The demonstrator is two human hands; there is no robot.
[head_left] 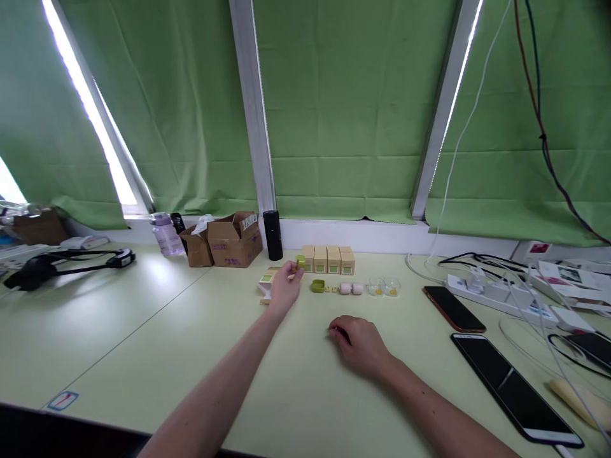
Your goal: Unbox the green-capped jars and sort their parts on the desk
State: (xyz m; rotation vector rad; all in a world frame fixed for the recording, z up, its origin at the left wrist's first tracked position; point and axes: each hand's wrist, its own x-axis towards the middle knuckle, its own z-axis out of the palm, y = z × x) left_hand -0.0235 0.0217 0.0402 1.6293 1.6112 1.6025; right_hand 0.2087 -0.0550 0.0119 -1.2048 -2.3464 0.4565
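Note:
My left hand (285,287) reaches far out over the table and pinches a small green object (300,261) between its fingertips, close to a row of tan boxes (328,259). Under that hand lies an open tan box (267,280). A green case (317,286), two pink cases (351,289) and two clear pieces with yellow bits (384,287) lie in a line to the right. My right hand (359,345) rests on the table nearer to me, fingers curled under; whether anything is in them I cannot make out.
Cardboard boxes (229,240), a black cylinder (273,235) and a purple bottle (165,234) stand at the back left. A black headset (62,264) lies far left. Phones (513,385) (453,308), a power strip (496,292) and cables crowd the right.

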